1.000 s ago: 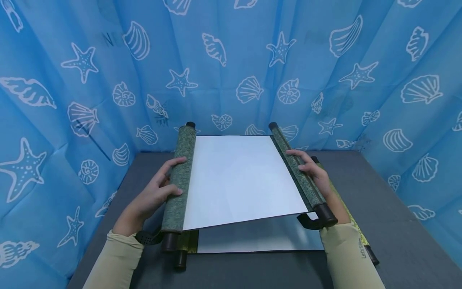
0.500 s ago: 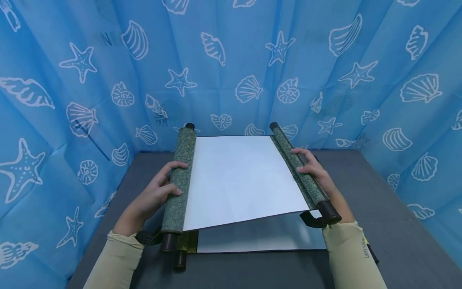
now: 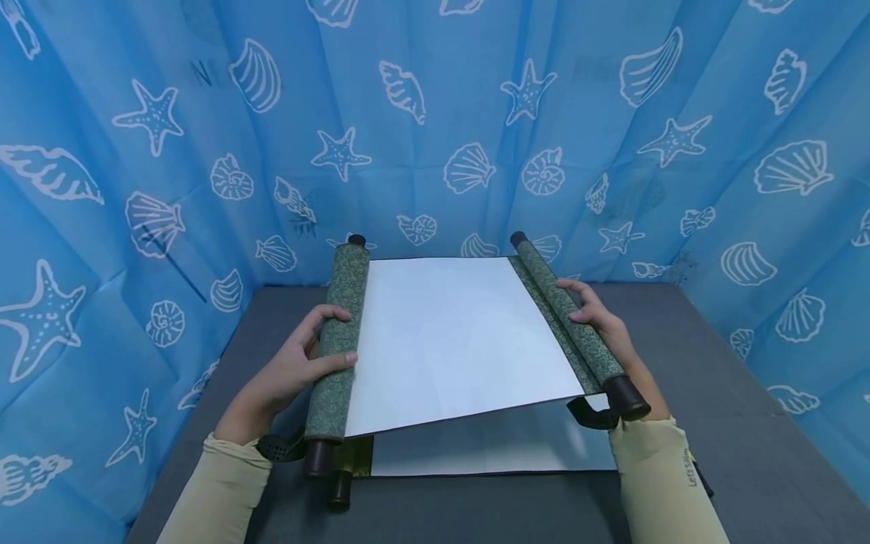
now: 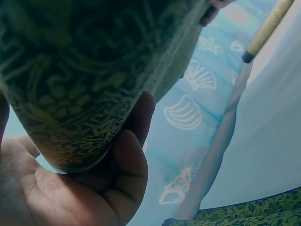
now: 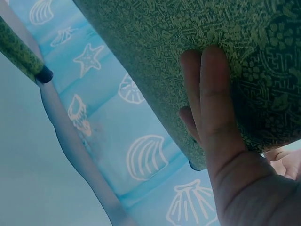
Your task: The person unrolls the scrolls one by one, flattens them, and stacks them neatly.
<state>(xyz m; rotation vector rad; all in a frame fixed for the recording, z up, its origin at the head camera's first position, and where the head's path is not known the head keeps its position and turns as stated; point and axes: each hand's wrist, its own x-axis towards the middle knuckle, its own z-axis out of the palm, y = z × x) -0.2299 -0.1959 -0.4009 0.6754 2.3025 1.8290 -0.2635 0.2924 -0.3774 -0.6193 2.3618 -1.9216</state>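
A partly unrolled scroll with blank white paper (image 3: 455, 332) is held up in the head view, its right side tilted. My left hand (image 3: 288, 366) grips the thick green left roll (image 3: 331, 400), thumb across its front near the paper. On the other side my right hand (image 3: 605, 325) holds the thinner right roll (image 3: 591, 351), with fingertips and thumb on its upper face. Dark knobs cap both rods. In the left wrist view, curled fingers (image 4: 129, 169) support the patterned roll (image 4: 61, 99) from below. Long fingers (image 5: 216, 99) lie against the patterned backing (image 5: 150, 61) in the right wrist view.
Below lies a second opened scroll (image 3: 489, 449), mostly hidden, with a gold-green border and a dark knob (image 3: 339, 489) at its left. Both rest over a dark grey tabletop (image 3: 748, 423). A blue curtain (image 3: 435, 106) with shell prints hangs behind and at both sides.
My right hand and the right roll have shifted slightly to the right, showing more green border beside the paper. My left thumb has slid rightward across the left roll.
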